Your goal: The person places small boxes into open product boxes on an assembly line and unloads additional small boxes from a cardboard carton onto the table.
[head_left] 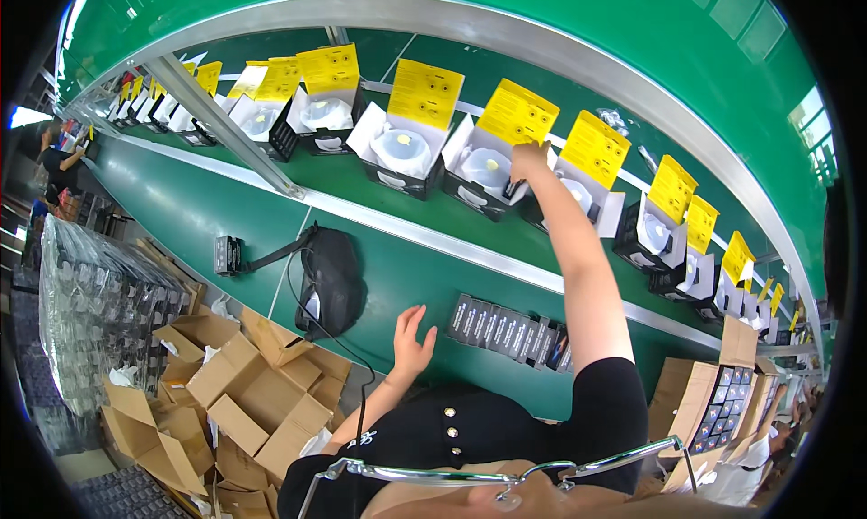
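Note:
My right hand [531, 163] is stretched out to the conveyor, at the right side of an open box [479, 192] with a raised yellow flap [517, 110]. Its fingers are bent downward and closed, and what they hold, if anything, is hidden. Inside that box lies a round, plastic-wrapped item [488, 168]. Just to the right, partly behind my forearm, stands a similar open box [607, 214]. My left hand [414, 340] hovers over the near green table, fingers spread, holding nothing. Between my arms, a row of small dark boxes [506, 330] lies on the table.
More open boxes [402, 153] line the conveyor both ways. A metal rail [424, 239] and an upright post [226, 126] border it. A black bag [332, 282] and a small black box [228, 255] lie left. Cardboard cartons [262, 393] crowd the lower left; another carton [691, 402] stands right.

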Motion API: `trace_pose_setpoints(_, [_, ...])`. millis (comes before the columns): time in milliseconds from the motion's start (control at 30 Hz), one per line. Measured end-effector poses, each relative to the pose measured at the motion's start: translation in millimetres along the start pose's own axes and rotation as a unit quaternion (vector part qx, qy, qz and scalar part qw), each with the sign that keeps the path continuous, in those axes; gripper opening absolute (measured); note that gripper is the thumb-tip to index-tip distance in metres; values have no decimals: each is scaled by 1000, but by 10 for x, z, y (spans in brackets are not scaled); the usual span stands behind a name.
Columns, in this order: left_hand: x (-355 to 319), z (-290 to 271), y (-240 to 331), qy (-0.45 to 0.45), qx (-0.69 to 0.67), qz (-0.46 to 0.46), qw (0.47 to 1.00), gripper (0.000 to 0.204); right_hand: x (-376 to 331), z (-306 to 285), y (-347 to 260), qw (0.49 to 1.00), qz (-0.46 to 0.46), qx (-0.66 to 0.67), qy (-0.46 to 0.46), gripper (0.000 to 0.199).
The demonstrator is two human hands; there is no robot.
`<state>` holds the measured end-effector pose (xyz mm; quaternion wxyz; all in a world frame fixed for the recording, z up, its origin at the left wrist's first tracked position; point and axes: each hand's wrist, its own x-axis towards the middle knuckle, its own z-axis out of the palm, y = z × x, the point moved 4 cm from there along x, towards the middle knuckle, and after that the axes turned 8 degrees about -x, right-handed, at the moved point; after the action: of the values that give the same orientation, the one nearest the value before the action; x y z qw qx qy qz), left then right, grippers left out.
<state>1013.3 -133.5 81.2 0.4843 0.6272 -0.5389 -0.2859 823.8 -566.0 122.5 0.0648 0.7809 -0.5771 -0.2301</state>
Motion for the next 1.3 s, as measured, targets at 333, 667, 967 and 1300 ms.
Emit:
trace_pose_setpoints(333, [89,-288,-337,19,-8,-42,999,50,415,-16,-265,998,5,-37,-56,58])
trace_pose_setpoints(667, [-35,-338,-352,18,-47,-34,998,49,508,502,-364,998,56,-18,29,27])
trace_pose_setpoints(967, [560,-514,76,-38,-211,-68,974,50,-55,670,-398,986,102,49,124,41])
trace_pose_setpoints(1300, [1511,-903,3226,-321,-759,237,515,89,-3036,839,-164,801,155,528,234,47])
